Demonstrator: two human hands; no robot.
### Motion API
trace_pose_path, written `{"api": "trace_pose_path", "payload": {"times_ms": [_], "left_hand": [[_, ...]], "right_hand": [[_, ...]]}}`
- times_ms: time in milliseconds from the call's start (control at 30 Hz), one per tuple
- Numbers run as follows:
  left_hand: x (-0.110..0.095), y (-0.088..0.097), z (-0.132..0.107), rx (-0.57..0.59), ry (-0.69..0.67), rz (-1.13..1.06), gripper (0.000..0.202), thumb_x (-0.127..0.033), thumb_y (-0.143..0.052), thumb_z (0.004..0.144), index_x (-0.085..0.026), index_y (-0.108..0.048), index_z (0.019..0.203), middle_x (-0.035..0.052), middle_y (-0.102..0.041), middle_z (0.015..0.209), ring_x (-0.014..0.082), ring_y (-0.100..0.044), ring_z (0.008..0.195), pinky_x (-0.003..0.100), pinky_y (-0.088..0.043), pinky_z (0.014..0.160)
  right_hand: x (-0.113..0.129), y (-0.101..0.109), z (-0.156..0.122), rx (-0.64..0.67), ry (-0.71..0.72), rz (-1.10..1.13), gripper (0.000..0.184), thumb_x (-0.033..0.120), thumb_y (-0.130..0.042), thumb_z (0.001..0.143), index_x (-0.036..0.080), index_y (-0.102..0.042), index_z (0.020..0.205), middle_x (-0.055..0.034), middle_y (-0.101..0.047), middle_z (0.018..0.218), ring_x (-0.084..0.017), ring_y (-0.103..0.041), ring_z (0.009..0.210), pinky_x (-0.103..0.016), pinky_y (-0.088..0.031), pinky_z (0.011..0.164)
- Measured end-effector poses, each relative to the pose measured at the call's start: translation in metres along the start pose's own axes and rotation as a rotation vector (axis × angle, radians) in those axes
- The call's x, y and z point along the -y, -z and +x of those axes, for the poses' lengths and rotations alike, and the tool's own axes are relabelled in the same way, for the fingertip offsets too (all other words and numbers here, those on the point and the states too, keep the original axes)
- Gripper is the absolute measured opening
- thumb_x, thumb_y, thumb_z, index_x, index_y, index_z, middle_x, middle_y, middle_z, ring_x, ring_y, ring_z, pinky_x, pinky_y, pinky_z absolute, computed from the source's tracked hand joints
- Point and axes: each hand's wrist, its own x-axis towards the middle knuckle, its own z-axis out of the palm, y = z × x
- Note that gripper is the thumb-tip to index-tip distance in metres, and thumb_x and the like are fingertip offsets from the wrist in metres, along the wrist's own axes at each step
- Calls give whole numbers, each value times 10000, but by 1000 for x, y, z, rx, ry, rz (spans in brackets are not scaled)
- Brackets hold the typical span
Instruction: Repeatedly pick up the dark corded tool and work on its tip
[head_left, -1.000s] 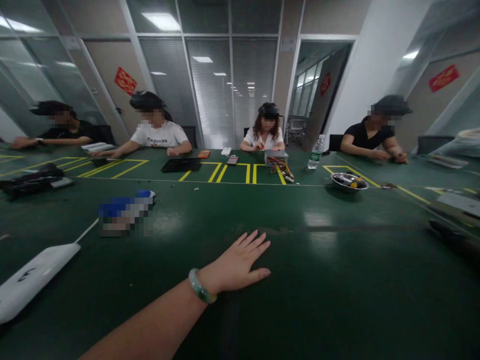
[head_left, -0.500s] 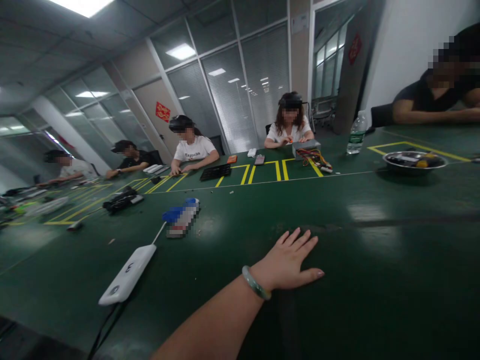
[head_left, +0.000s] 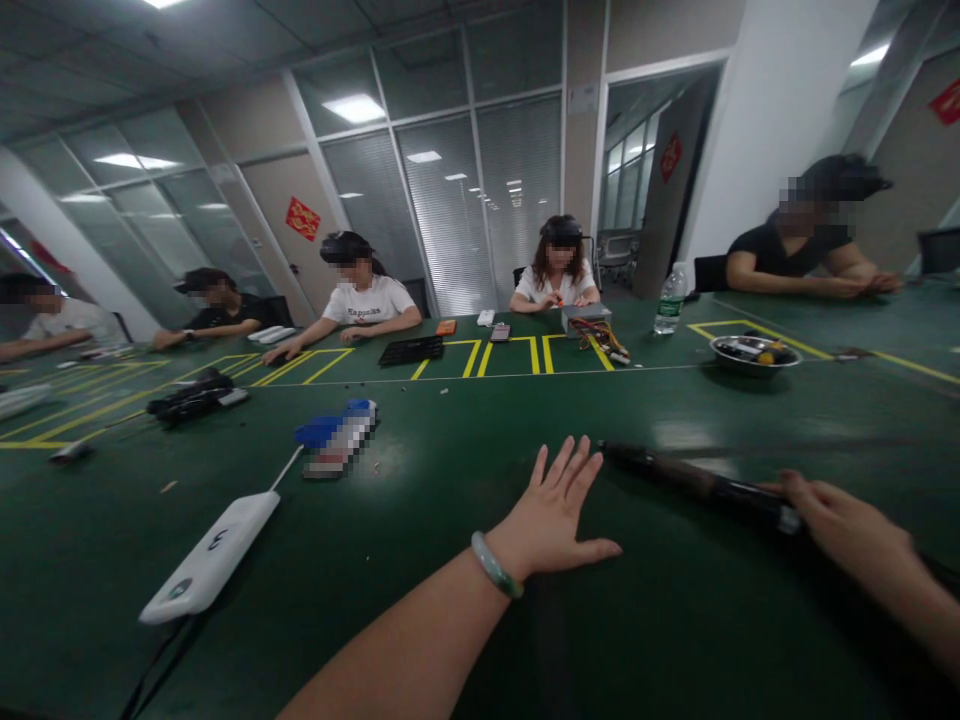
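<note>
My left hand (head_left: 559,515) hovers over or rests on the green table (head_left: 420,580), palm down with its fingers spread, and holds nothing. On that wrist sits a pale green bangle (head_left: 495,566). From the right edge comes my right hand (head_left: 847,525), its fingers closed around the rear end of a long black electric screwdriver (head_left: 697,482). The tool lies nearly level, its tip pointing left toward the fingertips of my left hand. The tip and the left fingers look close but apart. Motion blurs the right hand somewhat.
At left lie a white power bank (head_left: 214,555) with a cable, a phone (head_left: 341,445) with a blue item, and a black bundle (head_left: 193,398). Across the table are a metal bowl (head_left: 754,355), a water bottle (head_left: 670,300), a power supply box (head_left: 587,320) and several seated people.
My right hand has come into view from the right with the electric screwdriver. The camera view has turned right. My left hand stays spread on the same part of the table.
</note>
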Motion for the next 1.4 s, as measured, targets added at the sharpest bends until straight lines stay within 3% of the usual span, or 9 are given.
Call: {"api": "trace_pose_path", "payload": {"times_ms": [67,200,333,467,633,867,1133,1233,1400], "left_hand": [[-6,4,1,-103,-21,62,1077,-704,-562,767,-223,49,1513,63,64,1584,281,91,1446,507,30,1170],[-7,5,1,-196,-22,139,975,-495,-658,793,-230,-56,1514,56,-100,1583,238,-51,1456,430,-74,1189],[7,0,-1,-191,99,127,898,-383,-625,829,-224,-61,1510,76,-225,1555,229,-287,1397,394,-264,1131],[17,-1,-2,-171,164,117,786,-311,-557,880,-269,-85,1507,62,-350,1504,217,-517,1209,359,-420,983],[17,1,-2,-174,130,94,474,-409,-502,927,-282,-420,1377,46,-553,1322,226,-559,1108,372,-438,922],[11,0,-2,-219,120,43,241,-320,-504,930,-253,-618,1132,27,-631,1143,202,-568,1015,364,-423,893],[8,-1,2,-200,96,55,198,-262,-532,899,-237,-627,1071,27,-647,1071,194,-586,948,345,-434,836],[10,-1,2,-219,92,50,201,-268,-539,896,-234,-613,1079,31,-646,1074,198,-587,946,346,-436,834],[14,-2,3,-203,89,46,157,-308,-554,895,-244,-604,1030,9,-645,1023,186,-590,900,336,-440,806]], "right_hand": [[57,-4,-8,199,104,87,584,588,-252,964,242,-714,1056,-151,-656,1048,-312,-599,941,-460,-391,787],[179,-33,-49,240,411,213,517,509,-235,988,272,-694,1003,-59,-657,1018,-262,-571,1006,-417,-379,865],[237,-48,-76,262,658,385,449,366,-211,1011,239,-615,1161,-70,-594,1188,-226,-513,1121,-408,-350,964],[224,-38,-90,110,785,292,392,379,-371,967,221,-519,1294,-92,-504,1302,-244,-435,1206,-419,-350,1012],[151,-19,-116,-153,690,-34,499,383,-402,931,183,-421,1388,-172,-377,1401,-359,-441,1193,-517,-424,935],[59,14,-106,14,739,-117,331,392,-322,985,268,-572,1164,-69,-594,1060,-201,-632,784,-326,-529,689],[104,24,-3,123,776,-109,276,371,-440,966,278,-663,1099,-37,-616,990,-176,-596,854,-274,-450,768],[125,6,3,79,652,-58,261,326,-481,951,278,-659,1134,-37,-609,1019,-181,-579,907,-284,-430,810],[128,-4,-7,99,719,130,221,307,-519,934,277,-668,1094,-21,-603,1039,-183,-558,958,-307,-411,886]]}}
